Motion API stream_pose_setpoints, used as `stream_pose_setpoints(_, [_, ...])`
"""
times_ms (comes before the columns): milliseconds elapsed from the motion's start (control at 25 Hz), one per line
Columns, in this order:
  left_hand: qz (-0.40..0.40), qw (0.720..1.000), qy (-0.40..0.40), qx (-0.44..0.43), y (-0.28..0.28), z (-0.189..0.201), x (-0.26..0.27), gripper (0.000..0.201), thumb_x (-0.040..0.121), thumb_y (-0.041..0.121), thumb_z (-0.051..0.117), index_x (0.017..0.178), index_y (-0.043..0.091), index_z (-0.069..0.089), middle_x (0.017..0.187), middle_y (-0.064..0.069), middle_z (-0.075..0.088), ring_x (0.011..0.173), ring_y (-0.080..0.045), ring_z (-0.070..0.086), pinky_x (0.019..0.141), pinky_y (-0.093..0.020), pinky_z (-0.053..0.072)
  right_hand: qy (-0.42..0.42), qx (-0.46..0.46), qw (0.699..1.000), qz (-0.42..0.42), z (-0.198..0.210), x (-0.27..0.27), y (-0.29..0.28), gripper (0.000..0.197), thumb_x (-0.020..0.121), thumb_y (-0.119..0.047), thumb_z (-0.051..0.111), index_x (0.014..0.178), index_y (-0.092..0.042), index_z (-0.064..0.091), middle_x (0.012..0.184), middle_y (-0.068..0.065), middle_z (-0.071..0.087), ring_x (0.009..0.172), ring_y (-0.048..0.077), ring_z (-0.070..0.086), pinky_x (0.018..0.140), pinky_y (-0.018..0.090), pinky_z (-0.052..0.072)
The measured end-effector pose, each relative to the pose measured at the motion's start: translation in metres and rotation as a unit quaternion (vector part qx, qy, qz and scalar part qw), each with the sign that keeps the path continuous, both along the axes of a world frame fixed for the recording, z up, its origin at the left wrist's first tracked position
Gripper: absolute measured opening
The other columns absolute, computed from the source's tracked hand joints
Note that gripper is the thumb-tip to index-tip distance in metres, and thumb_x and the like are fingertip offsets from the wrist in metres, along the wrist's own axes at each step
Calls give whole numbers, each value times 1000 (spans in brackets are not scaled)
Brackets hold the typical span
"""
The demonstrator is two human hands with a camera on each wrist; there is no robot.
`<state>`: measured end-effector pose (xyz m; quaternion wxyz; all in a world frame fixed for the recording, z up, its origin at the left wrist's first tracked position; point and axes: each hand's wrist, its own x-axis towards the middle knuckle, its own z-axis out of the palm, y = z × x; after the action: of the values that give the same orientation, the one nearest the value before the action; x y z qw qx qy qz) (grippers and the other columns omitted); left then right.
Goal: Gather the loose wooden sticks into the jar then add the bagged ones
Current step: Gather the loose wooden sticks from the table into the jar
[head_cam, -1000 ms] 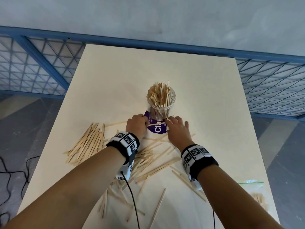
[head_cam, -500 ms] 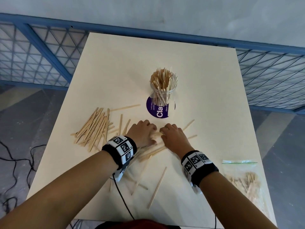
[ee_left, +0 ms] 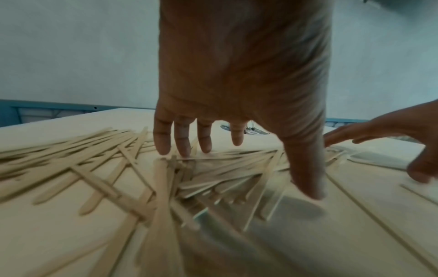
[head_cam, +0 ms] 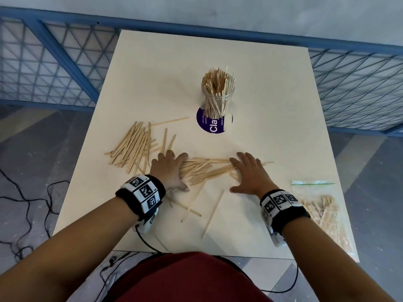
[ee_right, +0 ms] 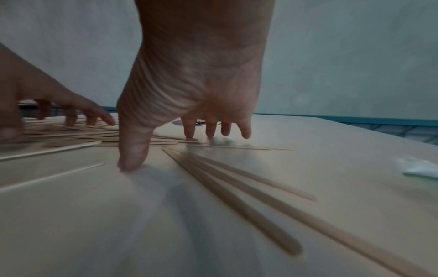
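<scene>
A clear jar (head_cam: 218, 99) packed with upright wooden sticks stands on a purple round sticker (head_cam: 210, 126) at the table's middle back. Between my two hands lies a heap of loose sticks (head_cam: 205, 168). My left hand (head_cam: 169, 168) (ee_left: 196, 142) lies flat with spread fingers on the heap's left end. Spread flat as well, my right hand (head_cam: 248, 173) (ee_right: 208, 131) presses on the heap's right end. A second pile of sticks (head_cam: 133, 147) lies at the left. A clear zip bag of sticks (head_cam: 320, 205) rests at the right front.
A few single sticks (head_cam: 212, 214) lie near the pale table's front edge (head_cam: 196, 253). Blue mesh railing (head_cam: 54, 62) runs behind and beside the table. Black cables (head_cam: 26, 203) trail on the floor at the left.
Both hands came back from the jar toward me and then spread apart, going from curled to flat on the heap. The sticks between them now lie bunched and more parallel.
</scene>
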<state>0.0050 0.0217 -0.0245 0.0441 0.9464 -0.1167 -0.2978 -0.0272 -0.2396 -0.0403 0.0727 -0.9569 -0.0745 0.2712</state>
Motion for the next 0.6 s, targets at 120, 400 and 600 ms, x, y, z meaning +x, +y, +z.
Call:
stream_pose_setpoints(120, [1,999,-1,-39,4,-6,-13,69,80,28,64,139,24,29,133,-11,39,119,-31,43,97,-41,44,-15,28,998,-50,-1,-9,-6,75,75,-32,68,140,-22,32,151,4,26,138,27,24,112,42,26])
stream_pose_setpoints(400, [20,988,-14,-149,-25,-9,-7,48,85,16,60,130,17,46,130,-5,45,122,-26,43,103,-40,39,-75,84,991,-67,-6,-16,23,47,83,-8,52,129,-18,49,135,4,48,119,30,44,99,41,39])
stream_pose_setpoints(600, [-17,997,-25,-66,-18,-8,-12,60,78,25,67,132,21,40,133,-3,42,121,-27,42,99,-42,42,-67,28,996,-52,1,-28,16,64,75,-17,57,136,-22,36,142,1,39,130,26,34,107,42,27])
